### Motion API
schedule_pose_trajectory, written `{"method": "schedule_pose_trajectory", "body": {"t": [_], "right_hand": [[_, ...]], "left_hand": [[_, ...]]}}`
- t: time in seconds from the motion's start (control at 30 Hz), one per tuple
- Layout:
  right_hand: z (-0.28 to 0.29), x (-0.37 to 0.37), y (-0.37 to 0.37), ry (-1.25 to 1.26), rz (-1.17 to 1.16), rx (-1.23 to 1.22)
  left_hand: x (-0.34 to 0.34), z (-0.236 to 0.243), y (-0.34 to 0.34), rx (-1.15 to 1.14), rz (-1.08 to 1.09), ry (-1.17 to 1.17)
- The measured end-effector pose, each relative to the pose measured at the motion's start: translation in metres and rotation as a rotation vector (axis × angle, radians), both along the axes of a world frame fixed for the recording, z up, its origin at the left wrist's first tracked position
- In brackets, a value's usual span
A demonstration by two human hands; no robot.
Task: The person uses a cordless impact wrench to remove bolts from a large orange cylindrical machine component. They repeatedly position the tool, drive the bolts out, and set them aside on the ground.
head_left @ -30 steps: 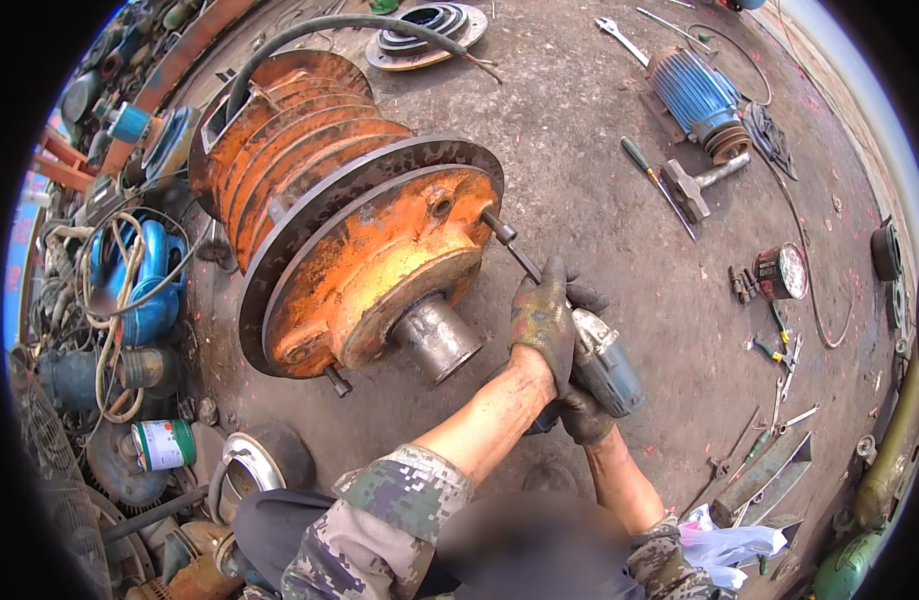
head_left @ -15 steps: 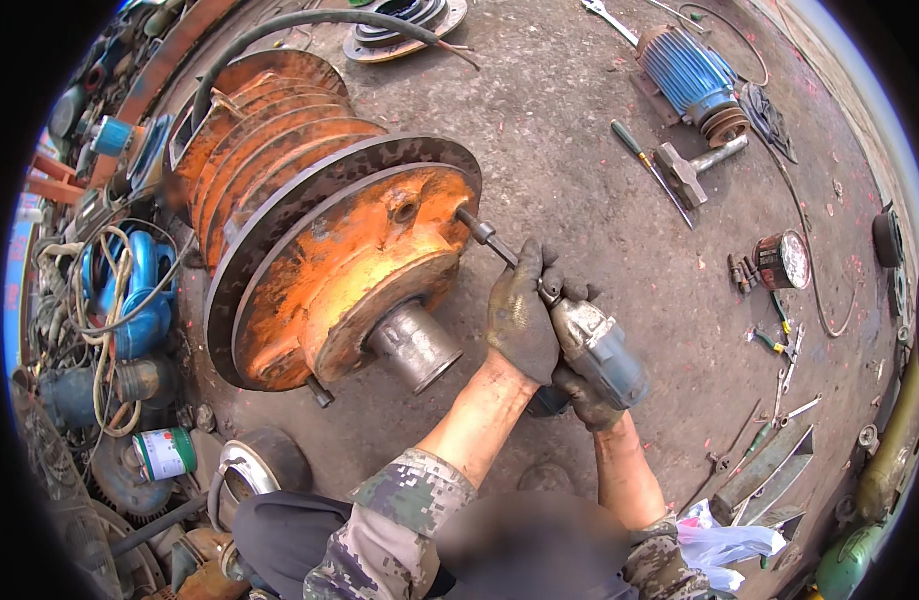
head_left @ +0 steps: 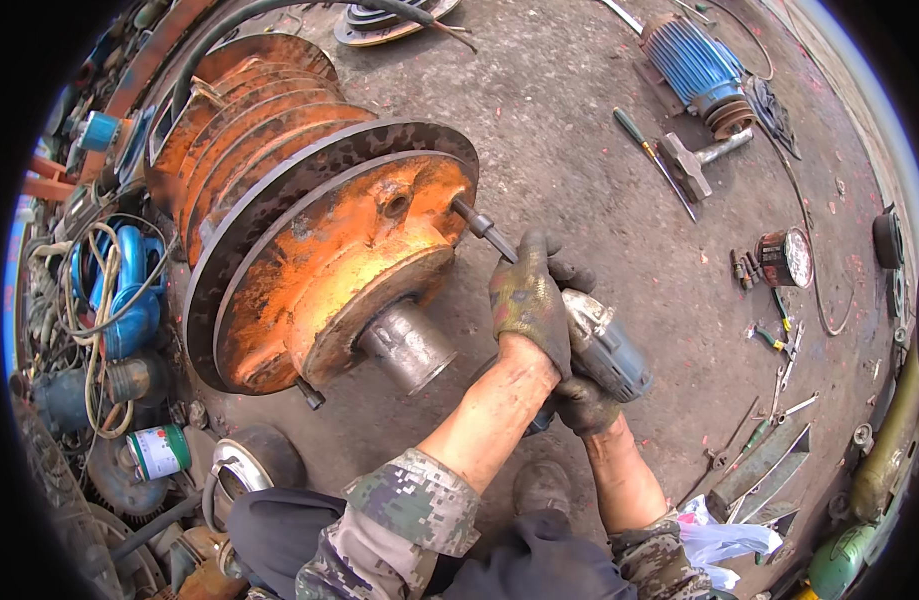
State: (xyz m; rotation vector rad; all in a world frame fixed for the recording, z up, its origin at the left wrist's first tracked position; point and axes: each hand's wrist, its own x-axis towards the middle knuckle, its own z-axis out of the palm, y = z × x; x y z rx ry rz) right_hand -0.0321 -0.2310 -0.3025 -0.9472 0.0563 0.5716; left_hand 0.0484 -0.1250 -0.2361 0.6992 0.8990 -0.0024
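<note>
A large orange motor [head_left: 324, 270] with a ribbed housing, dark flange and bare steel shaft [head_left: 407, 345] lies on its side at the left. My gloved right hand [head_left: 586, 404] is wrapped round the handle of a grey-blue impact wrench [head_left: 613, 352], below its body. In front of the wrench's nose, my gloved left hand [head_left: 529, 300] closes round the socket extension [head_left: 494, 238]. The extension's far end meets the right edge of the orange end cover, where a bolt seems to sit; the socket hides it. Another bolt [head_left: 309, 394] sticks out of the cover's lower edge.
A blue motor [head_left: 694, 65], a hammer [head_left: 685, 166] and a screwdriver [head_left: 653, 163] lie at the far right. Nearer are a tin [head_left: 784, 258], pliers [head_left: 771, 338] and spanners [head_left: 794, 358]. Machine parts, cables and a blue pump-like casing [head_left: 134, 295] crowd the left side.
The view has shifted slightly, and the motor sits a little further left and up in it. The wrench has tilted a little in my hands. Both hands keep their hold.
</note>
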Motion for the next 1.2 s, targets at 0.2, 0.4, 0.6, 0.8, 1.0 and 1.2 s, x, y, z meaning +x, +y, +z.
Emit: {"method": "schedule_pose_trajectory", "body": {"t": [0.2, 0.4, 0.6, 0.8, 1.0, 1.2], "right_hand": [[-0.002, 0.004, 0.0, -0.008, 0.087, 0.064], [-0.012, -0.001, -0.004, 0.059, 0.117, 0.089], [-0.008, 0.0, -0.001, 0.069, 0.109, 0.076], [-0.011, -0.001, -0.005, 0.047, 0.12, 0.043], [-0.016, -0.005, -0.005, 0.044, 0.025, -0.032], [-0.038, -0.008, -0.012, -0.039, 0.106, 0.018]], "left_hand": [[-0.002, 0.003, 0.001, 0.067, -0.039, 0.013], [-0.001, 0.001, 0.0, 0.064, -0.027, 0.01], [0.0, -0.005, 0.0, 0.035, -0.008, 0.011], [0.0, 0.001, 0.002, 0.029, -0.023, 0.02], [-0.001, 0.004, 0.002, 0.04, -0.042, 0.018], [0.0, 0.002, 0.003, 0.067, -0.069, 0.021]]}}
